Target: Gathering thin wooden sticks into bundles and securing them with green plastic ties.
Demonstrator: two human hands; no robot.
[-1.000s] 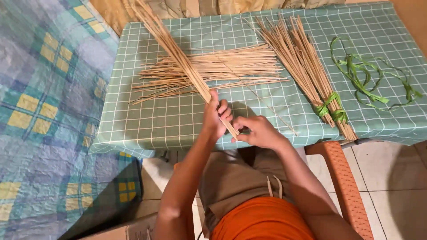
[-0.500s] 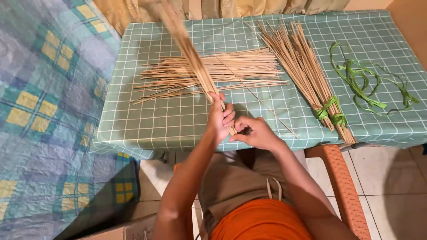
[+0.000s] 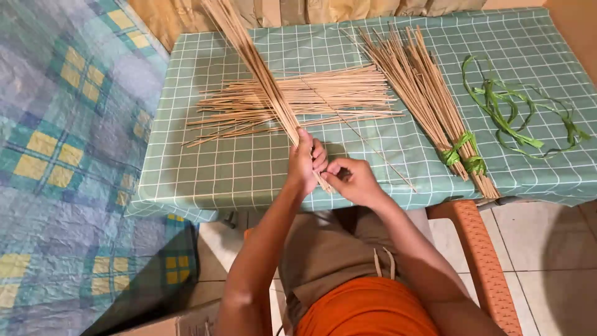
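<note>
My left hand grips a bundle of long thin tan sticks near its lower end; the bundle slants up and to the left over the table. My right hand is closed at the bundle's bottom tip, fingers pinching the stick ends. Behind the hands, a loose pile of sticks lies crosswise on the green checked tablecloth. To the right lies another stick bundle, tied near its lower end with a green strip.
Loose green strips lie at the table's right. A single thin stick slants across the cloth. An orange plastic chair arm is at my right. A blue and yellow patterned blanket covers the left.
The held bundle has swung a little more upright and shifted slightly right. Both hands stay together at its lower end.
</note>
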